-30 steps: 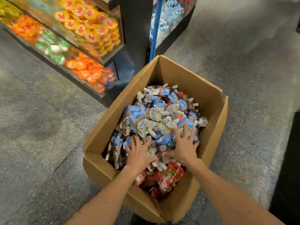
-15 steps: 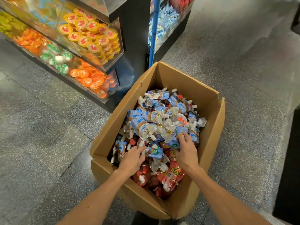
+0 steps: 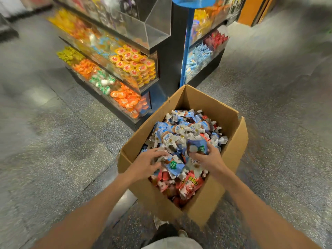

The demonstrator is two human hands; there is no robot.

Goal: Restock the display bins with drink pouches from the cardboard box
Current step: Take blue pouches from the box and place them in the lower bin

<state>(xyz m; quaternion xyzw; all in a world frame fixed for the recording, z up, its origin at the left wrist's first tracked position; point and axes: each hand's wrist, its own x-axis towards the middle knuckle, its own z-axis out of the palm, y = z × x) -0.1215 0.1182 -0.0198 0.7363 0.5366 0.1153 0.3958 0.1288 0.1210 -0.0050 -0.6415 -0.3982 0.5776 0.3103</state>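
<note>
Grey speckled floor (image 3: 53, 159) carries the display bins (image 3: 136, 72) just beyond the cardboard box (image 3: 233, 133) of drink pouches (image 3: 179, 133), where the right hand (image 3: 210, 159), nearer the blue-stocked bin (image 3: 197, 56) ahead, grips a blue pouch (image 3: 196, 147), while the blurred left hand (image 3: 145, 163) curls over the heap, holding I cannot tell what.

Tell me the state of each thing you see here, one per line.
Box: open, on the floor, heaped with pouches.
Right hand: grips a blue pouch above the rest.
Left hand: fingers curled on pouches, hold unclear.
Top bin: clear, near end looks empty.
Cup bins: stocked with cups.
</note>
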